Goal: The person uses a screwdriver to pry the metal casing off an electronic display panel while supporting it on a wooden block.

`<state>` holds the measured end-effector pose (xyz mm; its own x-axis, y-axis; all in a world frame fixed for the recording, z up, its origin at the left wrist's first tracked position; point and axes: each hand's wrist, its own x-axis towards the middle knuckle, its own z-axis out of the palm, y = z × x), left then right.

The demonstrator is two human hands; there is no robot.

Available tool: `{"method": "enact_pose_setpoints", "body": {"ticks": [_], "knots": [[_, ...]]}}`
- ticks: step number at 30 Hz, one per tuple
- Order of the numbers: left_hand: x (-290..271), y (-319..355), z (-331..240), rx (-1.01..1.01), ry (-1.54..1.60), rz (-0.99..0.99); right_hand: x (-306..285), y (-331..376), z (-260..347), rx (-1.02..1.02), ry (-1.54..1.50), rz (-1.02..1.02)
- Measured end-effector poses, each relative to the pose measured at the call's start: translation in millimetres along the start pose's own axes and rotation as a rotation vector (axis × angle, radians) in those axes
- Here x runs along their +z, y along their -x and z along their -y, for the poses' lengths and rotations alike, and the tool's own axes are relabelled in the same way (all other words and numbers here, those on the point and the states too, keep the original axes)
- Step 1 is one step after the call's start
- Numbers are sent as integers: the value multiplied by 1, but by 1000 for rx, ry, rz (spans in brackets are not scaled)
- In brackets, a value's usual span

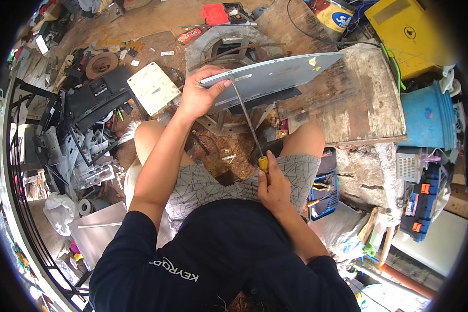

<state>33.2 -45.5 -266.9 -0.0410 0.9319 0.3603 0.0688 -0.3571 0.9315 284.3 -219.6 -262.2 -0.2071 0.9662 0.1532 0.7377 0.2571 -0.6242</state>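
Note:
A flat grey metal panel is tilted up on its edge in front of my knees. My left hand grips its near left corner, thumb on the face turned toward me and fingers behind. In my right hand is a long screwdriver, held by its yellow handle. The shaft slants up and left, and its tip meets the panel's upper edge close to my left thumb. Behind and below the panel stands a grey metal frame with a rusty bar across it.
A worn wooden board lies to the right, with a blue bucket and yellow case beyond. Near my right knee sits a tool pouch. Scrap parts and a cream square panel cover the left, beside a black metal rack.

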Motion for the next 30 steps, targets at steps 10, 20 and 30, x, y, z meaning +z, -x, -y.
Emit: {"method": "enact_pose_setpoints", "body": {"ticks": [10, 20, 30], "knots": [[1, -7, 5, -48, 64, -22, -44, -14, 33, 125, -169, 186], [10, 1, 7, 41, 23, -83, -158, -55, 114, 50, 524, 490], [19, 5, -2, 22, -81, -195, -229, -139, 175, -280, 775, 665]]}}
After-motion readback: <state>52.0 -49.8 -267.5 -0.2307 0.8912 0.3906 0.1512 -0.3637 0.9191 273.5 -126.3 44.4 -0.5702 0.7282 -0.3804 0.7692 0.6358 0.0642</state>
